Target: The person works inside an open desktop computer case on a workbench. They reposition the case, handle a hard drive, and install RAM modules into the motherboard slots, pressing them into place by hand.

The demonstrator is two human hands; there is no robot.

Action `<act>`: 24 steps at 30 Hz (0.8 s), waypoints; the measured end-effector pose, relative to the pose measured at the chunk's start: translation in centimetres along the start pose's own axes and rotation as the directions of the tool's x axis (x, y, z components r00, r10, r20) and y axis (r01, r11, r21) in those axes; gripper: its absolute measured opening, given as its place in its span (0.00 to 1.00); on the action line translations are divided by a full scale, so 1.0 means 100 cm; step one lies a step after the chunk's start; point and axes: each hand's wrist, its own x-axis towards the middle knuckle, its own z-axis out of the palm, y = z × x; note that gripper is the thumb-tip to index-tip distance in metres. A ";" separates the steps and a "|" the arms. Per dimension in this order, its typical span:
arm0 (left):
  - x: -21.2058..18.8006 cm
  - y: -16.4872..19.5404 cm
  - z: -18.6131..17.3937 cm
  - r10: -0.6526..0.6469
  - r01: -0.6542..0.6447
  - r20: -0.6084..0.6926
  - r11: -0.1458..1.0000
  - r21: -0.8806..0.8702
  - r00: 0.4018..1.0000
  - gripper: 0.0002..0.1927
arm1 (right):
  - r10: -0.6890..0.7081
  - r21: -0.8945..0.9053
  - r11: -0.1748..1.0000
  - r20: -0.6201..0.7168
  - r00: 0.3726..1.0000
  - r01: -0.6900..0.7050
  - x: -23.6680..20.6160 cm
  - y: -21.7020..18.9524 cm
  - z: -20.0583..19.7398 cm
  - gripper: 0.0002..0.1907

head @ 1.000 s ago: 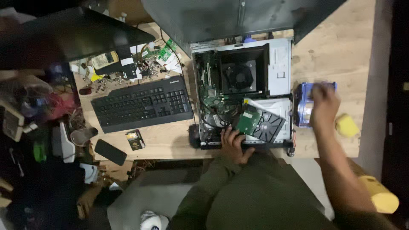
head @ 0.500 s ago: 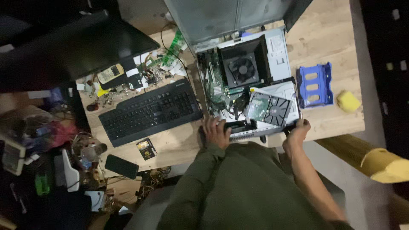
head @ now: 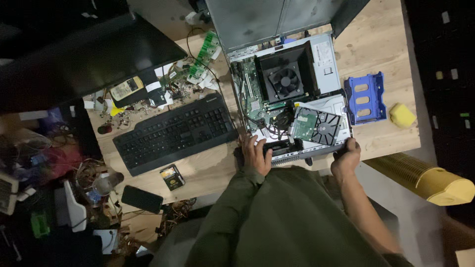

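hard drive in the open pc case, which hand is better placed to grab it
Right, probably. The right hand grips the case's near corner just below the hard drive. The left hand rests at the opposite front corner, farther from it.

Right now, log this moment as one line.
left hand: on open computer case front edge | right hand: gripping front corner | hard drive: inside case | keyboard: left

My wooden table (head: 381, 39) carries the open computer case (head: 292, 94), a black keyboard (head: 175, 131) beside it, a blue plastic bracket (head: 365, 98), a yellow sponge (head: 402, 114), a black phone (head: 142, 199) and loose small parts (head: 163, 89).
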 end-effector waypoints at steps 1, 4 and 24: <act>0.000 0.000 0.000 0.005 -0.005 -0.003 1.000 0.014 1.000 0.22 | 0.017 0.027 1.000 0.003 1.000 -0.017 0.002 0.000 -0.002 0.10; -0.003 -0.002 0.000 -0.030 0.031 0.037 0.999 -0.016 0.999 0.22 | 0.087 0.078 0.993 0.021 0.996 -0.088 0.007 -0.001 -0.007 0.13; -0.001 0.005 -0.001 -0.094 0.095 0.037 0.994 -0.046 0.995 0.22 | -0.055 -0.092 0.994 -0.015 0.998 0.053 0.002 0.006 0.010 0.19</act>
